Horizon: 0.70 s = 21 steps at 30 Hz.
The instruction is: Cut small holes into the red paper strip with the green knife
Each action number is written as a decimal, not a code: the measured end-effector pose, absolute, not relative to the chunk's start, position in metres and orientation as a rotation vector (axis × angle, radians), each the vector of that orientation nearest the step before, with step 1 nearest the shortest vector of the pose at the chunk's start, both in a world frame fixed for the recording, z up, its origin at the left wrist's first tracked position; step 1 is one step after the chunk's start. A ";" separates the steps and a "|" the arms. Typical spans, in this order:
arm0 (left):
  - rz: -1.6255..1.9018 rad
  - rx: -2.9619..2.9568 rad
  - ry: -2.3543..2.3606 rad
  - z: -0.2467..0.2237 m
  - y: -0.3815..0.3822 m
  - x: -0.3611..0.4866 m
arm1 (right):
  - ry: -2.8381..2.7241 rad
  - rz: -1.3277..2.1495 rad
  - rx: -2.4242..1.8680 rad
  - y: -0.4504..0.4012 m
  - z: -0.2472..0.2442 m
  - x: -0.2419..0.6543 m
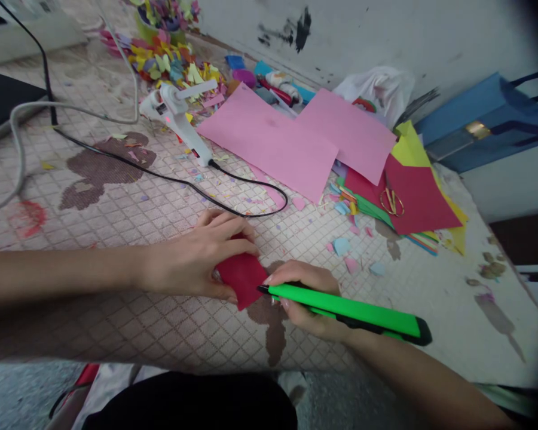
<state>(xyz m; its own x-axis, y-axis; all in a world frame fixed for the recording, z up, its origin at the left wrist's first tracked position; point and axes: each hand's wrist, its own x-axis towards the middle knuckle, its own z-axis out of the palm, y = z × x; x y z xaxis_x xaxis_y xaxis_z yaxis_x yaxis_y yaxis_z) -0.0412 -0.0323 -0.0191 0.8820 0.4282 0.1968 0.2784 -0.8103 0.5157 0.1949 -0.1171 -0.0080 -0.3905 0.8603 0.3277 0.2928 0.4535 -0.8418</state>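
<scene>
My left hand [206, 251] grips a small piece of red paper [244, 278], fingers over its top and thumb at its lower edge. A bright green stapler with black ends [354, 307] is in my right hand [311, 292], fingers wrapped around its front part. The stapler's black tip meets the right edge of the red paper; whether the paper lies between its jaws I cannot tell. Beyond my hands, a white glue gun [182, 122] lies on the patterned tablecloth [170, 346], its black cord [161, 176] looping close to my left hand.
Pink sheets [273, 140] lie at the back, with gold-handled scissors [391, 200] on a dark red sheet [424, 200] to their right. Paper cutouts [161, 60] are heaped at the back left. Blue scraps [341, 246] lie right of my hands. A blue bag [470, 125] stands far right.
</scene>
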 end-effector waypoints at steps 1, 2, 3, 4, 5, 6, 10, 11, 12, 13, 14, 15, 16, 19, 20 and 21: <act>0.423 2.563 0.512 -0.019 -0.032 -0.041 | -1.914 0.889 -0.962 -0.117 -0.009 0.194; 0.424 2.563 0.513 -0.019 -0.032 -0.041 | -1.919 0.873 -0.960 -0.117 -0.010 0.194; 0.425 2.563 0.512 -0.020 -0.032 -0.041 | -1.925 0.857 -0.962 -0.117 -0.010 0.193; 0.426 2.564 0.514 -0.020 -0.032 -0.040 | -1.930 0.841 -0.965 -0.117 -0.011 0.193; 0.423 2.565 0.514 -0.020 -0.032 -0.041 | -1.933 0.826 -0.966 -0.117 -0.011 0.193; 0.422 2.565 0.516 -0.020 -0.033 -0.041 | -1.937 0.816 -0.965 -0.117 -0.012 0.193; 0.429 2.564 0.512 -0.020 -0.033 -0.041 | -1.958 0.807 -0.963 -0.117 -0.013 0.194; 0.431 2.563 0.510 -0.020 -0.033 -0.041 | -1.964 0.810 -0.964 -0.117 -0.013 0.194; 0.433 2.562 0.509 -0.020 -0.033 -0.041 | -1.968 0.815 -0.963 -0.117 -0.013 0.194; 0.435 2.561 0.507 -0.020 -0.033 -0.041 | -1.969 0.818 -0.961 -0.117 -0.013 0.194; 0.439 2.560 0.504 -0.019 -0.033 -0.041 | -1.969 0.822 -0.959 -0.117 -0.013 0.194; 0.442 2.560 0.502 -0.019 -0.032 -0.041 | -1.971 0.824 -0.957 -0.117 -0.013 0.194; 0.442 2.560 0.500 -0.019 -0.032 -0.041 | -1.972 0.821 -0.957 -0.117 -0.013 0.194; 0.435 2.562 0.504 -0.019 -0.032 -0.040 | -1.982 0.801 -0.962 -0.117 -0.013 0.193; 0.434 2.562 0.506 -0.018 -0.032 -0.040 | -1.986 0.795 -0.962 -0.117 -0.012 0.193; 0.435 2.561 0.508 -0.018 -0.032 -0.040 | -1.990 0.794 -0.962 -0.117 -0.012 0.193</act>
<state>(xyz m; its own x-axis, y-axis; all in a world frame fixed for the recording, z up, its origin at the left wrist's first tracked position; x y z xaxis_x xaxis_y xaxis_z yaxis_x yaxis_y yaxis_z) -0.0402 -0.0323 -0.0182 0.8801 0.4268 0.2078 0.2708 -0.8109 0.5188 0.1928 -0.1168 -0.0116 -0.4161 0.8314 0.3684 0.3494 0.5202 -0.7793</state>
